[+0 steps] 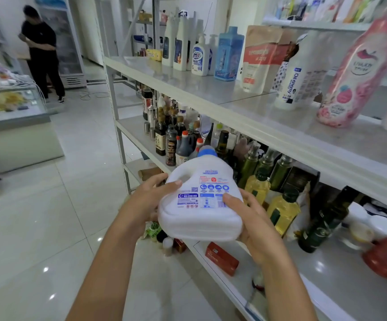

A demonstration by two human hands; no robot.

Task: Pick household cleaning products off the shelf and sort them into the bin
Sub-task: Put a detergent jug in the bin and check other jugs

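By the shelf [187, 85] — left hand [148, 200] and right hand [255, 224] clasp the jug [199, 218].

Bare left grip [146, 200], right grip [250, 222]

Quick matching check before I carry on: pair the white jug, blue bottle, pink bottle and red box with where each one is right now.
Things:
1. white jug
2. blue bottle
3. pink bottle
4. red box

Places:
A. upper shelf, right of the white pouch
B. on the shelf with the oil bottles
C. gripped between left hand and right hand
D. upper shelf, beside the white pump bottle

Pairs: 1-C, 2-D, 3-A, 4-B
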